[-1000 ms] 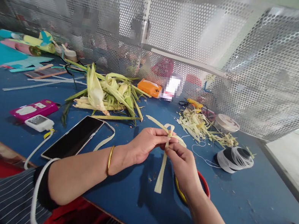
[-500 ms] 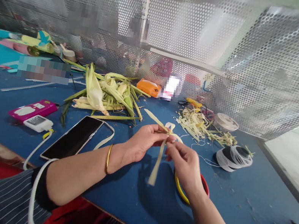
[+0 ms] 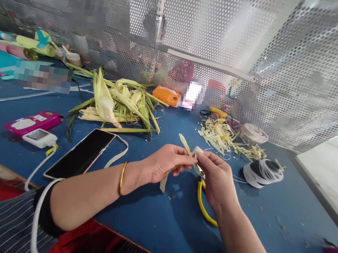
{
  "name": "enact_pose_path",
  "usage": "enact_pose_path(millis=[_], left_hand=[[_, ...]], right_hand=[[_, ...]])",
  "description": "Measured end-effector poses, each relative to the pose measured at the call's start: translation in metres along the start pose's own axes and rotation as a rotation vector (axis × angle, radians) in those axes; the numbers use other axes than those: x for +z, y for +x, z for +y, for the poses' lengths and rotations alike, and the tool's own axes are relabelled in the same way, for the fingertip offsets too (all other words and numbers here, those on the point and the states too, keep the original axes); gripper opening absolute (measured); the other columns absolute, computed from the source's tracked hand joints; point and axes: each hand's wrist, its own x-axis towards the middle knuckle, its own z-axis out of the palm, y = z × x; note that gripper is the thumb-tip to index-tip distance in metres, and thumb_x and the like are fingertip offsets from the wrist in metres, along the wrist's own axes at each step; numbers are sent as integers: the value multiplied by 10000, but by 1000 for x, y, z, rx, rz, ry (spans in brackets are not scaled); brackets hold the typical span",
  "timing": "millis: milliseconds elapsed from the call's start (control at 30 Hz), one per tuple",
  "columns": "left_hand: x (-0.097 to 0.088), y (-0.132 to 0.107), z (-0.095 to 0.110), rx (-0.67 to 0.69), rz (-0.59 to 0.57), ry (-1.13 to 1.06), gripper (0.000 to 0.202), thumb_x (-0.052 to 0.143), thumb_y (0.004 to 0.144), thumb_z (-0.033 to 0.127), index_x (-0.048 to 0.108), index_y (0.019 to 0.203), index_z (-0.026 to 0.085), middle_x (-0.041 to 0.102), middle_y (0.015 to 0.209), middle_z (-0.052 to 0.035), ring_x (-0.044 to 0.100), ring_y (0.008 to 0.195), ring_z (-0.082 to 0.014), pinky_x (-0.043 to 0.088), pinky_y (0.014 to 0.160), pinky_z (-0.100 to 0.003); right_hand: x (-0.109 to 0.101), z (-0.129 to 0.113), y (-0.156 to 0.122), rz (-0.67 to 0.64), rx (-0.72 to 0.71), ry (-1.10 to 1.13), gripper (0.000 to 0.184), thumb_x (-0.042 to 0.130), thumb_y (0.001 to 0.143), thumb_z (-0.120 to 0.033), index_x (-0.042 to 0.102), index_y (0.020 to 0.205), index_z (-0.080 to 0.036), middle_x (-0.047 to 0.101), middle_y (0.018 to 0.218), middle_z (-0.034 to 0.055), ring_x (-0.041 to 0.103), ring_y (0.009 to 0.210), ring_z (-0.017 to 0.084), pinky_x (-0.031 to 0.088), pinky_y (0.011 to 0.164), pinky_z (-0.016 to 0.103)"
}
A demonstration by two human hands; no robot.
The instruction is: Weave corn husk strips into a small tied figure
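Near the middle of the frame, a pale leaf strip (image 3: 164,181) is pinched between the thumb and forefinger of the left hand (image 3: 162,166), whose fingertips (image 3: 189,160) are pressed together on it. From the other side the same strip is gripped by the right hand (image 3: 217,178), its fingers closed on the folded part just beside the left thumb. One end of the strip is pointed up and away above the knuckles, and the other end is hung down below the left hand, clear of the table (image 3: 145,222).

A pair of scissors (image 3: 201,198) with a yellow handle is seen under the right hand, a bit of metal showing at the fingers; whether it is gripped or only lies on the blue top cannot be told. A gold bangle (image 3: 121,178) is worn on the left wrist.

Left of centre, a dark phone (image 3: 81,153) is laid face up, with a white gadget (image 3: 39,137) and a pink gadget (image 3: 34,120) beyond it towards the left edge. A heap of green husks (image 3: 117,104) is piled above the phone, and an orange box (image 3: 166,95) is set behind that. Right of centre, pale trimmings (image 3: 222,138) are scattered, with a spool of white cord (image 3: 262,171) lower right of them. A perforated metal screen (image 3: 310,81) is stood across the top of the frame.
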Motion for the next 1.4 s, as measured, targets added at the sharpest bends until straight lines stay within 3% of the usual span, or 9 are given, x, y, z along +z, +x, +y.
enact_pose_path(millis=[100, 467, 600, 700, 833, 967, 1167, 1267, 1400], left_hand=[[2, 0, 0, -2, 19, 60, 217, 728, 685, 287, 592, 590, 146, 583, 584, -2, 407, 453, -48, 235, 420, -213], [-1, 4, -1, -68, 8, 65, 96, 665, 682, 215, 615, 632, 150, 614, 568, -17, 498, 466, -88, 372, 477, -225], [-3, 2, 0, -73, -7, 21, 135, 700, 692, 254, 647, 677, 131, 647, 638, -37, 591, 552, -115, 454, 579, -246], [-7, 3, 4, -60, -10, -35, 182, 719, 712, 297, 681, 765, 127, 668, 707, -41, 625, 599, -126, 488, 640, -262], [-11, 5, 9, -69, 53, -134, 219, 681, 772, 350, 675, 774, 131, 639, 703, -31, 605, 593, -121, 501, 613, -266], [-10, 5, 8, -3, 86, -98, 181, 746, 725, 266, 623, 694, 137, 583, 632, 4, 560, 545, -92, 474, 570, -234], [-3, 6, 4, 93, 182, -43, 194, 643, 789, 153, 573, 610, 129, 562, 569, 5, 519, 467, -71, 452, 533, -225], [-4, 6, 4, 90, 156, -44, 173, 655, 786, 157, 597, 628, 118, 569, 575, 1, 517, 466, -70, 458, 531, -227], [-7, 3, 5, -2, -30, -32, 216, 763, 716, 278, 639, 660, 110, 590, 620, -14, 527, 517, -84, 470, 528, -242]], right_hand=[[2, 2, -1, 48, -20, 29, 306, 806, 635, -413, 608, 608, -181, 557, 569, -24, 455, 530, 109, 348, 532, 258], [6, 15, -1, 184, -134, -143, 289, 710, 706, -368, 500, 589, -207, 439, 555, -59, 364, 540, 107, 301, 539, 266], [4, 12, 1, 108, -76, -162, 307, 678, 740, -420, 512, 601, -204, 476, 564, -48, 400, 549, 115, 324, 550, 266], [0, 5, 4, 22, -116, -217, 346, 623, 802, -504, 575, 663, -191, 542, 614, -29, 459, 585, 125, 358, 586, 267], [-8, -2, 7, -168, -140, -307, 338, 636, 808, -518, 626, 780, -181, 618, 677, -2, 559, 659, 158, 412, 646, 281], [-10, -1, 6, -179, -195, -441, 276, 628, 825, -447, 597, 718, -194, 593, 596, -14, 531, 586, 149, 401, 611, 284], [-4, 0, -4, -217, -283, -597, 250, 578, 857, -378, 587, 681, -201, 584, 603, -16, 502, 590, 140, 370, 587, 269], [-5, -1, -2, -148, -209, -504, 280, 611, 831, -429, 630, 686, -190, 575, 607, -14, 486, 590, 136, 360, 570, 263], [-6, 0, 4, -90, -15, -122, 359, 702, 740, -533, 705, 793, -177, 575, 615, -13, 482, 575, 124, 381, 572, 255]])
